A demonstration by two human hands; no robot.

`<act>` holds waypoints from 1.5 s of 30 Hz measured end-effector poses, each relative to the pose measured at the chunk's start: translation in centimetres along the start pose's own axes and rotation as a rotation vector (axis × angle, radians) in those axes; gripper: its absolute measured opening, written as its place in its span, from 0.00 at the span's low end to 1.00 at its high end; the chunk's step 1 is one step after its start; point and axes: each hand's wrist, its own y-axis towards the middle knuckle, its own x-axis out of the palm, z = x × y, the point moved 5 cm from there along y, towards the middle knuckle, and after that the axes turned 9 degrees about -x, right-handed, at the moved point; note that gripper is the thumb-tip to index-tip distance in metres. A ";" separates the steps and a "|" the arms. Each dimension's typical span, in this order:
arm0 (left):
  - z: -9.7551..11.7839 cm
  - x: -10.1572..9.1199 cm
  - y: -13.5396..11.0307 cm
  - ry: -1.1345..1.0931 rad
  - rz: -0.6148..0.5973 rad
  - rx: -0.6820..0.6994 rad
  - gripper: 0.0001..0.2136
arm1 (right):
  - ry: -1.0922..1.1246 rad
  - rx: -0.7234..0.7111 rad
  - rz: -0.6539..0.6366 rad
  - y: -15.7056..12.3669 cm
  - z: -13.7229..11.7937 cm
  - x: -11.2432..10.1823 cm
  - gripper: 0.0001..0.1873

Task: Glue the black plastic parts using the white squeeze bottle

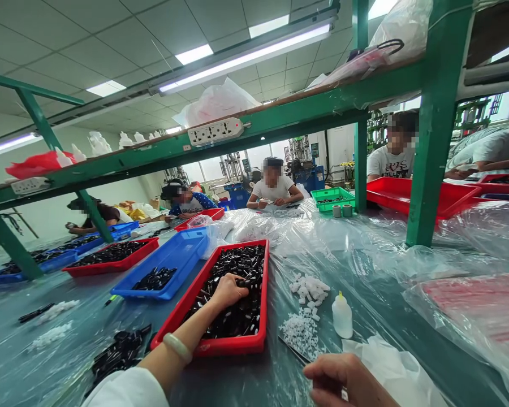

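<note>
My left hand (pixel 230 291), with a pale bangle (pixel 177 347) at the wrist, reaches into a red tray (pixel 233 346) heaped with small glossy black plastic parts (pixel 237 319). Its fingers are closed on some of these parts near the tray's right side. At the bottom edge my right hand (pixel 343 376) grips thin dark tweezers (pixel 294 351), pointing up and left. Just beyond their tip lies a pile of small white pieces (pixel 301 330), with larger white pieces (pixel 309 289) behind it. A white squeeze bottle (pixel 342 316) with a yellowish tip stands upright to the right.
Left of the red tray are a blue tray (pixel 186 249) and loose black parts (pixel 121 353). Clear plastic sheeting (pixel 305 243) covers the table. A green shelf post (pixel 432 141) rises at right. Several people sit across the table, one (pixel 274 189) straight ahead.
</note>
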 end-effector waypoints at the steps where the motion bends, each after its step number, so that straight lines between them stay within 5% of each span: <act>1: -0.1 0.0 0.1 -0.034 -0.004 -0.010 0.12 | -0.002 -0.002 0.004 0.0 -0.1 -0.1 0.12; 7: -0.8 -0.2 0.1 -0.302 -0.025 -0.064 0.13 | -0.022 -0.001 0.033 -0.3 -0.9 -0.6 0.13; 14: -0.6 -2.7 -1.9 -0.634 -0.017 -0.092 0.11 | -0.058 -0.003 0.039 -0.4 -1.3 -1.0 0.11; 22: 2.1 -3.7 -5.3 -0.854 -0.037 -0.005 0.08 | -0.072 0.006 0.045 -0.4 -1.2 -1.2 0.13; 27: 5.0 -1.6 -9.7 -0.879 -0.137 0.114 0.09 | -0.073 0.023 0.029 0.0 -1.7 -1.5 0.14; 32: 6.5 2.4 -13.7 -0.738 -0.229 0.246 0.07 | -0.072 0.033 -0.013 0.3 -2.0 -1.3 0.09; 38: 6.0 6.2 -14.4 -0.498 -0.155 0.398 0.10 | -0.080 0.056 -0.053 0.6 -1.8 -1.0 0.05; 45: 5.2 7.4 -14.8 -0.320 -0.135 0.516 0.12 | -0.106 0.071 -0.036 0.5 -1.3 -1.1 0.10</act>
